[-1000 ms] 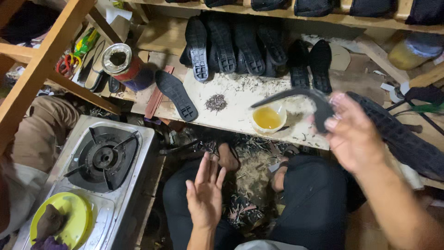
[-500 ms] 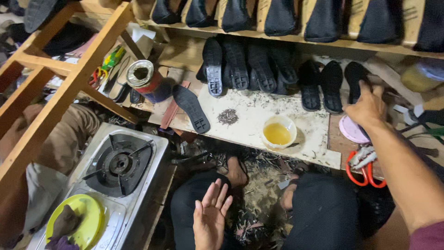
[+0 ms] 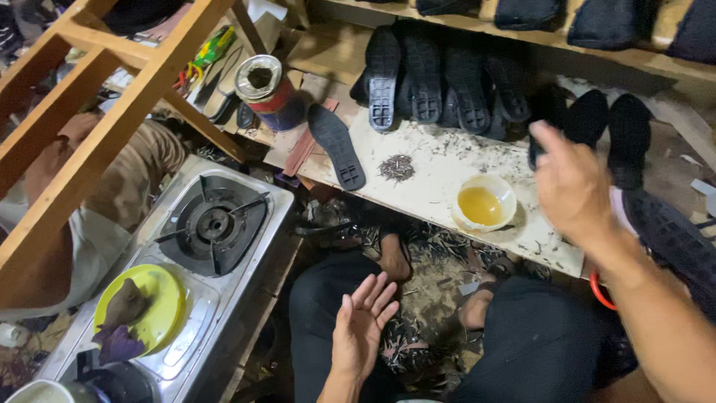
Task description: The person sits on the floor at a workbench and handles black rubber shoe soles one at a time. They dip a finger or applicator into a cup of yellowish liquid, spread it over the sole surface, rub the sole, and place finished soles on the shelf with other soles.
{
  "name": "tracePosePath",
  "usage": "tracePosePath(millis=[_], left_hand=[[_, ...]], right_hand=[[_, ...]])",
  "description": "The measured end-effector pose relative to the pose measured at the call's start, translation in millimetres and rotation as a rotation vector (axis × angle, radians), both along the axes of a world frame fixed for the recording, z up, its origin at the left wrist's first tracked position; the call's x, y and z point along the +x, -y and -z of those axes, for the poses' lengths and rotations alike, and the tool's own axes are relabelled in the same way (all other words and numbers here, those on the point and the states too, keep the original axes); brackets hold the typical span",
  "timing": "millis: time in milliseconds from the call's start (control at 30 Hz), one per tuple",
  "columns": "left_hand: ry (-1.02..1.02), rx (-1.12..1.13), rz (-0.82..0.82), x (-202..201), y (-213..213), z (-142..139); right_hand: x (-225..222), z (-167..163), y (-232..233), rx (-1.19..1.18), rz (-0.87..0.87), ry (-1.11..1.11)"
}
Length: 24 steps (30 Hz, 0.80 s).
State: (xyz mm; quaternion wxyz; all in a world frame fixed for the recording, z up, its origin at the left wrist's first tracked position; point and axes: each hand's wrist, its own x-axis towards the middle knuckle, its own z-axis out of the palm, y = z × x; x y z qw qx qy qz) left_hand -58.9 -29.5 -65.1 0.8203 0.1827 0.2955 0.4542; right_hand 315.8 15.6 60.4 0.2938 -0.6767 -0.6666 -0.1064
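Black shoe soles (image 3: pixel 447 82) stand in a row at the far side of the desk (image 3: pixel 440 168), the open, empty right hand (image 3: pixel 570 186) hovers near them beside a bowl of yellow liquid (image 3: pixel 483 203), and the left hand (image 3: pixel 362 328) lies open, palm up, over the lap.

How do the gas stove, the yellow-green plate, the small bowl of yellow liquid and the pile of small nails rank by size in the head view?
1. gas stove
2. yellow-green plate
3. small bowl of yellow liquid
4. pile of small nails

The plate lies nearer the camera, so its lead over the bowl is unsure.
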Motion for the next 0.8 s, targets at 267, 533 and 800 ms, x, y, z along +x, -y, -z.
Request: tracePosePath(millis=[267, 533, 800], left_hand=[[0.047, -0.027, -0.074, -19, 4, 6], [0.037, -0.038, -0.110, -29, 1, 9], [0.099, 0.072, -0.111, -34, -32, -7]], right_hand=[[-141, 24, -60, 0.083, -0.451, -0.279], [-218, 61, -139, -0.167, -0.360, 0.257], [-214, 22, -98, 0.169, -0.477, 0.086]])
